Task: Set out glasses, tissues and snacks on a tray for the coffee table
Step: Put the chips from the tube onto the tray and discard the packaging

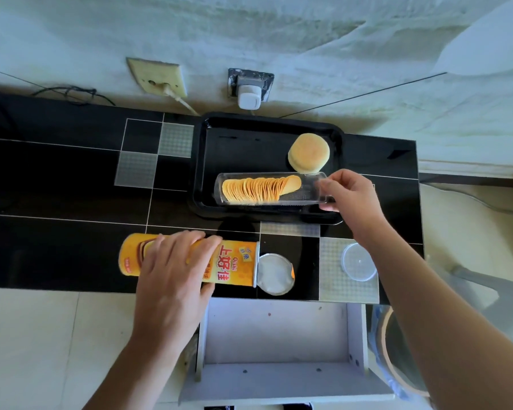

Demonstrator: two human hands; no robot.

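Note:
A black tray [200,161] sits on the dark tiled counter by the wall. Inside it lie a round yellow bun [308,153] and a clear plastic insert [305,189] with a row of chips [259,189]. My right hand [350,193] pinches the insert's right end at the tray's front right. My left hand [172,270] grips a yellow chip can [234,263] lying on its side near the counter's front edge, its foil seal [276,273] peeled open to the right.
A clear plastic lid [357,266] rests on the counter right of the can. An open white drawer [279,344] juts out below the counter's front edge. Two wall sockets [251,87] with plugs sit behind the tray.

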